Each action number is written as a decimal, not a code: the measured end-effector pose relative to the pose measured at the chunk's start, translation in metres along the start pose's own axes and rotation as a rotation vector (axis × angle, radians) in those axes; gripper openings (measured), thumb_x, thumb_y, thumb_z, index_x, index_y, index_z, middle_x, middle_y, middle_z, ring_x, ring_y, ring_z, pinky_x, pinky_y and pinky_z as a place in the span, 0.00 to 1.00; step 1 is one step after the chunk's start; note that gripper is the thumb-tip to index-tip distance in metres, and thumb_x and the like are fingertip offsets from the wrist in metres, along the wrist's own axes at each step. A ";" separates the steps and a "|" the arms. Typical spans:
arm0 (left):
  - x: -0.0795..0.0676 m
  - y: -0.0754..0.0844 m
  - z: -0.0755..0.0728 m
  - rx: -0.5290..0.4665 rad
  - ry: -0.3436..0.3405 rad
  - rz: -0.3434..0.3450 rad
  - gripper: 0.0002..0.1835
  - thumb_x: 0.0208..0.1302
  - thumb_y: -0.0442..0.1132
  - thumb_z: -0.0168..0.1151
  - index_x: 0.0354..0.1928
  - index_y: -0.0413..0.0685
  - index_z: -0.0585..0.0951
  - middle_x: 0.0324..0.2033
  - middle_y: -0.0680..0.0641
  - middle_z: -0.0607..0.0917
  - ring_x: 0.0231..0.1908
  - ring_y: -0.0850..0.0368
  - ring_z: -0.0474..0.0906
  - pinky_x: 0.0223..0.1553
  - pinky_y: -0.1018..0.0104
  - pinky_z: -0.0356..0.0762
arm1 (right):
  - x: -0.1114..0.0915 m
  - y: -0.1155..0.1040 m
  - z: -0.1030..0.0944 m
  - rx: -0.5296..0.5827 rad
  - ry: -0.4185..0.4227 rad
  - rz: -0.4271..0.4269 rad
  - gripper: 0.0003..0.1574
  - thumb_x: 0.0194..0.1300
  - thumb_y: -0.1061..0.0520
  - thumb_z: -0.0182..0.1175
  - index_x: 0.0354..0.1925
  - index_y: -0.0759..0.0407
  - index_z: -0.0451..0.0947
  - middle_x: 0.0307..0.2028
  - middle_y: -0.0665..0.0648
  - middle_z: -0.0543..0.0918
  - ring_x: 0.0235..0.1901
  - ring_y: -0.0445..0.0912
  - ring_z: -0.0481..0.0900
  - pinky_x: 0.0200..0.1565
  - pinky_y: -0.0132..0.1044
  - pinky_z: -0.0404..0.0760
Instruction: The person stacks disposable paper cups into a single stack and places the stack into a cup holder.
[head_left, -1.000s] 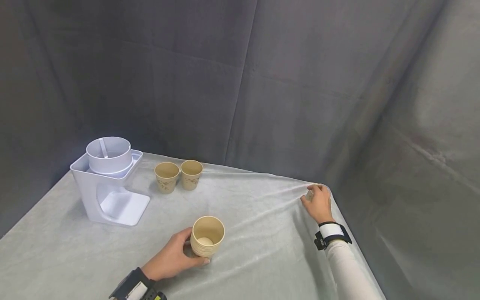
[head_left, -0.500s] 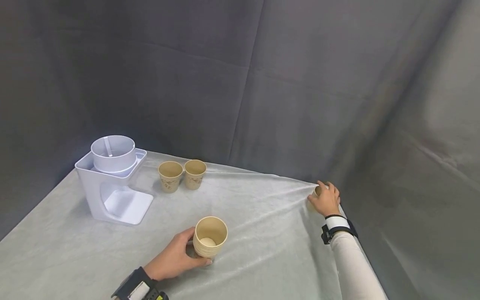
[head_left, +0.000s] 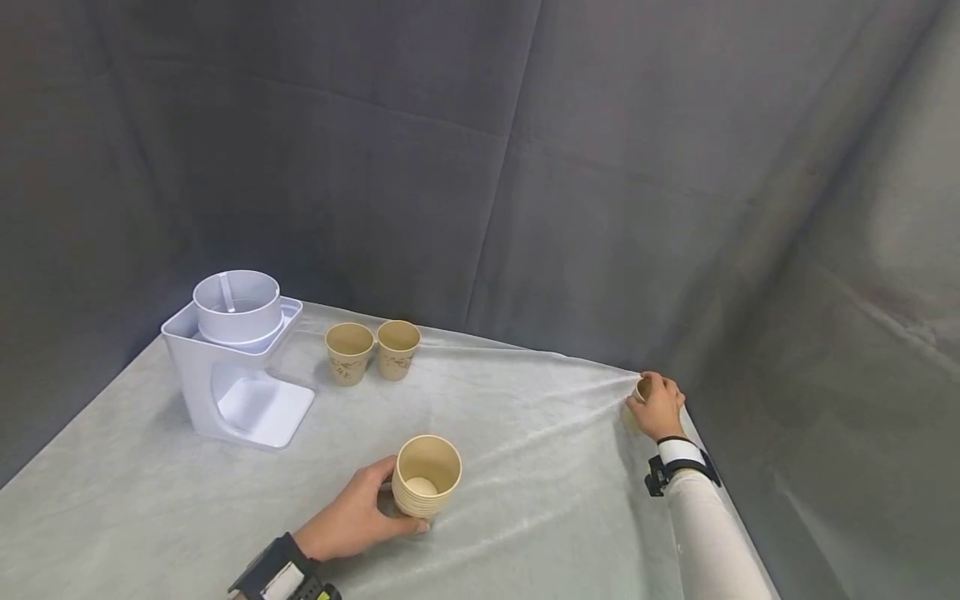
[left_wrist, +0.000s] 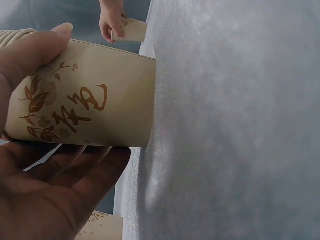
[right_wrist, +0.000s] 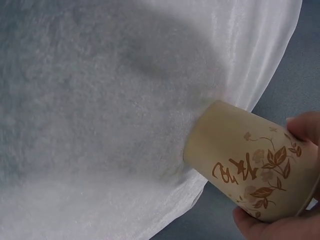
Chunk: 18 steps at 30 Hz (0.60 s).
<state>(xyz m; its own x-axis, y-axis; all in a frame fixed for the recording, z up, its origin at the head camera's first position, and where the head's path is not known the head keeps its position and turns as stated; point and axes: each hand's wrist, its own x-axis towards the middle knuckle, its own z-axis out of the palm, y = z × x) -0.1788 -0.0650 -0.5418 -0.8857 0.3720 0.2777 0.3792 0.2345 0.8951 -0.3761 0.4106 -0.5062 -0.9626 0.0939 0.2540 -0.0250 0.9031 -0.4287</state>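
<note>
Near the front of the table, my left hand (head_left: 358,515) holds a stack of nested beige paper cups (head_left: 427,475), thumb on one side and fingers on the other. Brown leaves and lettering decorate the cup side (left_wrist: 95,95) in the left wrist view. Over at the far right corner, my right hand (head_left: 660,407) grips a single paper cup (right_wrist: 250,165) near its rim, its base right at the cloth. In the head view that hand covers most of the cup.
Two upright paper cups (head_left: 349,354) stand close together at the back. Left of them is a white plastic stand (head_left: 197,375) bearing a round white container (head_left: 238,321). Wrinkled pale cloth (head_left: 540,475) covers the table, with grey curtains (head_left: 375,150) behind and to the right.
The right hand has moved slightly right at the far corner, and more of its cup shows. The left hand keeps its hold on the stack. The whole view has shifted a little.
</note>
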 end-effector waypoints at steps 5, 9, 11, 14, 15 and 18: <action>0.000 0.001 0.000 0.010 0.004 0.003 0.38 0.42 0.49 0.73 0.58 0.60 0.68 0.50 0.57 0.78 0.53 0.60 0.72 0.57 0.56 0.69 | 0.000 -0.002 0.002 0.008 0.017 0.007 0.34 0.58 0.55 0.58 0.60 0.63 0.60 0.60 0.76 0.54 0.57 0.71 0.48 0.53 0.66 0.58; -0.002 0.001 -0.001 0.009 0.001 -0.013 0.38 0.42 0.50 0.73 0.58 0.61 0.68 0.50 0.58 0.78 0.52 0.60 0.72 0.55 0.57 0.70 | -0.002 -0.005 0.005 0.023 0.030 -0.013 0.32 0.56 0.57 0.59 0.58 0.62 0.62 0.58 0.75 0.56 0.57 0.71 0.49 0.53 0.66 0.57; -0.002 0.001 -0.001 0.011 -0.003 -0.015 0.38 0.42 0.50 0.73 0.58 0.61 0.68 0.49 0.58 0.78 0.52 0.60 0.72 0.55 0.57 0.71 | -0.003 -0.005 0.006 0.017 0.043 -0.044 0.31 0.55 0.58 0.60 0.57 0.62 0.64 0.57 0.75 0.58 0.57 0.70 0.50 0.54 0.65 0.55; -0.002 0.003 0.000 0.018 -0.005 -0.013 0.38 0.42 0.50 0.73 0.58 0.61 0.68 0.49 0.57 0.78 0.51 0.60 0.73 0.54 0.55 0.71 | -0.006 -0.006 0.009 0.004 0.081 -0.102 0.31 0.54 0.60 0.61 0.57 0.63 0.66 0.55 0.75 0.61 0.57 0.69 0.51 0.55 0.64 0.52; -0.002 0.003 0.000 0.023 -0.004 -0.014 0.38 0.42 0.50 0.73 0.58 0.61 0.68 0.49 0.58 0.78 0.51 0.60 0.73 0.55 0.55 0.70 | -0.007 -0.005 0.010 -0.001 0.095 -0.122 0.31 0.54 0.61 0.61 0.57 0.64 0.67 0.55 0.75 0.61 0.57 0.68 0.51 0.54 0.64 0.52; -0.001 0.005 -0.001 0.022 -0.006 -0.017 0.37 0.42 0.50 0.73 0.58 0.61 0.68 0.50 0.57 0.78 0.51 0.60 0.73 0.55 0.55 0.70 | -0.011 -0.008 0.012 0.001 0.135 -0.140 0.32 0.54 0.62 0.62 0.58 0.62 0.68 0.55 0.74 0.61 0.56 0.68 0.52 0.53 0.63 0.57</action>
<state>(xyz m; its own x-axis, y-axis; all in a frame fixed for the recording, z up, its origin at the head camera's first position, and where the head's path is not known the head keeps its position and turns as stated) -0.1760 -0.0648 -0.5378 -0.8903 0.3733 0.2607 0.3701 0.2600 0.8919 -0.3684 0.3973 -0.5161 -0.9048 0.0230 0.4252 -0.1562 0.9110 -0.3817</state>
